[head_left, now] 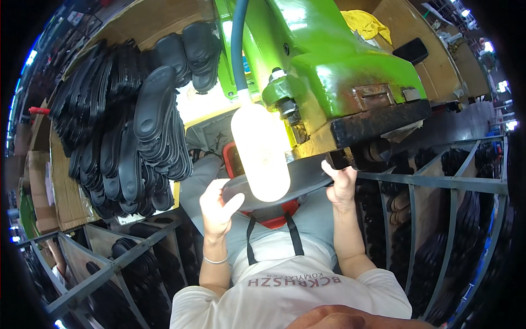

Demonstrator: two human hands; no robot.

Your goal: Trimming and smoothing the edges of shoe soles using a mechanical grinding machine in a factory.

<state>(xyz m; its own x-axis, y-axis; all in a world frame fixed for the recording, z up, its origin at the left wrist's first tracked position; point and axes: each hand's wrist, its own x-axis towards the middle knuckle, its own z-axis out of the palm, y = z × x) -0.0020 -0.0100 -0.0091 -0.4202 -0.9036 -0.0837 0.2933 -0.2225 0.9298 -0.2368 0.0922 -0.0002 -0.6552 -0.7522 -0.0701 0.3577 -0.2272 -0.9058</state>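
Observation:
A black shoe sole (pixel 304 180) is held crosswise in front of me, under the head of a green machine (pixel 350 66). My left hand (pixel 218 209) grips its left end, fingers behind the edge and thumb raised toward the middle. At the other end my right hand (pixel 343 187) pinches the sole, close below a dark metal block (pixel 341 159) on the machine. A glowing tube lamp (pixel 260 153) hides the sole's middle part.
Many black soles (pixel 156 109) are piled at the left beside a cardboard box wall (pixel 68 192). Metal racks (pixel 438 181) with more soles flank me on both sides. A yellow cloth (pixel 366 25) and a dark flat object (pixel 411 51) lie behind the machine.

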